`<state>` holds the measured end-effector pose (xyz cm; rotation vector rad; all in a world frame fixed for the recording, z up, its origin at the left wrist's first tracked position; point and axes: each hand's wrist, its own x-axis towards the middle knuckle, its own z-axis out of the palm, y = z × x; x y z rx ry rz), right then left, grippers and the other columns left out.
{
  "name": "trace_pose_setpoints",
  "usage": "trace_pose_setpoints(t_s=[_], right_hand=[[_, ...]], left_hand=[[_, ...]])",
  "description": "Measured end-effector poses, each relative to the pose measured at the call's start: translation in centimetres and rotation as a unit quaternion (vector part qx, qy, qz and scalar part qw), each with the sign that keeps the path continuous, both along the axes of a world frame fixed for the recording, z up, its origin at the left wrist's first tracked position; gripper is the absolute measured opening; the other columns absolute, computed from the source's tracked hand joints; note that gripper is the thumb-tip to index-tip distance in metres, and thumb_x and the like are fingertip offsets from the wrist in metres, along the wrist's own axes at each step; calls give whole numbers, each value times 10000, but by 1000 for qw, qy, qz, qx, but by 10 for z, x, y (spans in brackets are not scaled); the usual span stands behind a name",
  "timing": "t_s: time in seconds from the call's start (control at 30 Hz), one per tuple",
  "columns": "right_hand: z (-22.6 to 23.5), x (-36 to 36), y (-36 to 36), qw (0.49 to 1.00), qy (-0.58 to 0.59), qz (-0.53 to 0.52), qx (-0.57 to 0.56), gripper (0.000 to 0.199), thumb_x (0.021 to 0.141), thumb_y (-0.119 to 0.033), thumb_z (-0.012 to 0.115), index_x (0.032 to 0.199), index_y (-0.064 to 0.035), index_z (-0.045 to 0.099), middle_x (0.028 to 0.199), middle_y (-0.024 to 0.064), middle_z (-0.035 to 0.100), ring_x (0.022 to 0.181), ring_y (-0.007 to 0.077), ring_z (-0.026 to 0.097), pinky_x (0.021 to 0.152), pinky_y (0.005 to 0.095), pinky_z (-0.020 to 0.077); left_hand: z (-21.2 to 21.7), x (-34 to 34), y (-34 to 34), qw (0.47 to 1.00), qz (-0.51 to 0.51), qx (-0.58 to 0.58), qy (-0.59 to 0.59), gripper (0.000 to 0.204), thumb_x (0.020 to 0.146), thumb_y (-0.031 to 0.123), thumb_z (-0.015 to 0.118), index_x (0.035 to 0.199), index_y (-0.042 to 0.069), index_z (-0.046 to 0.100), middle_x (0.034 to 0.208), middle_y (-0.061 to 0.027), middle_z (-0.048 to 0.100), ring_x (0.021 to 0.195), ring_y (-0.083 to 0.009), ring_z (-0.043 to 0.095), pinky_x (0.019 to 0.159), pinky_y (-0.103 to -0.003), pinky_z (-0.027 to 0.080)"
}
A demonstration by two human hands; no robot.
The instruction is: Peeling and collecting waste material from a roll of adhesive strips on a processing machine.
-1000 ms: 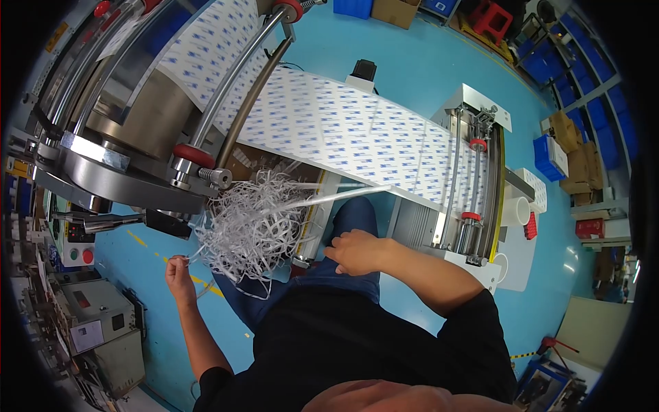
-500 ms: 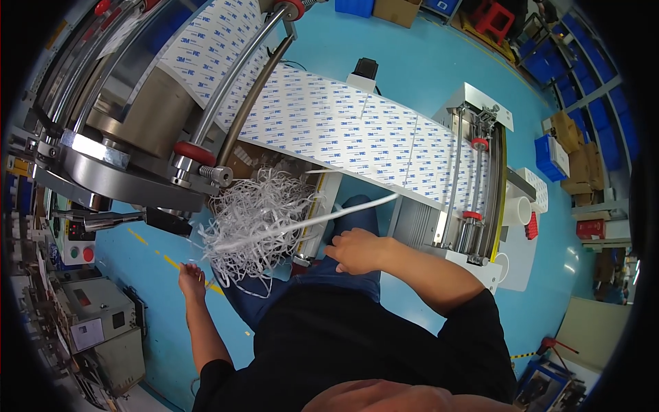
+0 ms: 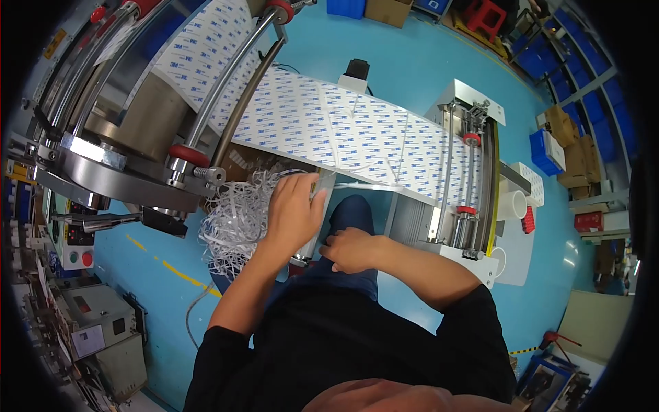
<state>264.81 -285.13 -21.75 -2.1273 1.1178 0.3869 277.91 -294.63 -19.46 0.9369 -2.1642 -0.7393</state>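
Observation:
A wide white sheet with repeated blue print (image 3: 288,113) runs across from the machine at left to the rollers at right. Below its near edge is a heap of thin, curled white strips (image 3: 230,216). Over the heap's right side reaches my left hand (image 3: 294,213), back upward, fingers extended and thumb apart; I see nothing held. One white strip (image 3: 367,186) stretches sideways along the sheet's near edge, right of that hand. My right hand (image 3: 351,250) rests by my jeans-clad knee (image 3: 353,213), fingers curled in, with nothing visible in them.
Metal rollers with red collars (image 3: 189,155) stand at left above a black lever (image 3: 165,221). At right is another roller unit (image 3: 467,178), with white cardboard-like cores (image 3: 511,204) beyond. A control box with red and green buttons (image 3: 77,257) sits far left.
My left hand has come up and right from beside the heap to over it. The raised white strip has dropped toward the sheet's near edge. My right hand has hardly moved.

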Motion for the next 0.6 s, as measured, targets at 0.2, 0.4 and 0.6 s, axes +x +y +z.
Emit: trace_pose_setpoints(t_s=[0.2, 0.4, 0.6], right_hand=[[-2, 0, 2, 1000, 3, 2, 16, 338, 788, -252, 624, 1029, -18, 581, 953, 177, 631, 933, 336, 601, 766, 426, 475], [-4, 0, 2, 1000, -10, 2, 13, 347, 791, -259, 625, 1034, -16, 580, 951, 174, 630, 933, 333, 601, 767, 423, 476], [-11, 7, -8, 1000, -2, 4, 23, 349, 790, -259, 629, 1037, -17, 578, 946, 170, 629, 926, 333, 601, 759, 423, 477]], left_hand=[[-38, -35, -17, 979, -58, 180, -70, 245, 844, 198, 540, 962, -12, 589, 808, -177, 613, 745, -329, 583, 700, -374, 454], [-36, -1, -16, 987, -32, 155, 16, 167, 845, 165, 562, 882, 10, 614, 768, -148, 608, 690, -284, 590, 624, -338, 450], [-37, 50, -9, 996, 87, 11, 12, 89, 821, 104, 598, 816, 16, 609, 748, -128, 603, 689, -299, 585, 615, -344, 455]])
